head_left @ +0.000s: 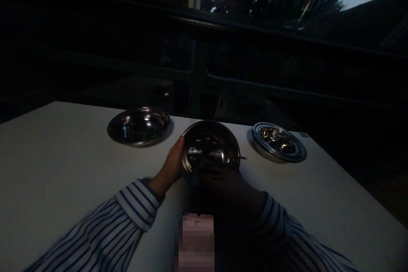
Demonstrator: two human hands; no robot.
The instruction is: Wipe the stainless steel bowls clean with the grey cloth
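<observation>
A shiny steel bowl (210,146) is tilted up toward me on the white table (63,157). My left hand (168,170) grips its left rim, thumb along the edge. At the near rim is my right hand (223,180), dark and in shadow, fingers closed at the bowl with what looks like a cloth (196,174). A thin handle (242,157) pokes out to the right of the bowl. Both sleeves are white with blue stripes.
A steel plate (139,126) lies at the back left and a stack of steel plates (279,141) at the back right. Beyond the table's far edge runs a dark railing (197,80) with trees behind. The scene is dim.
</observation>
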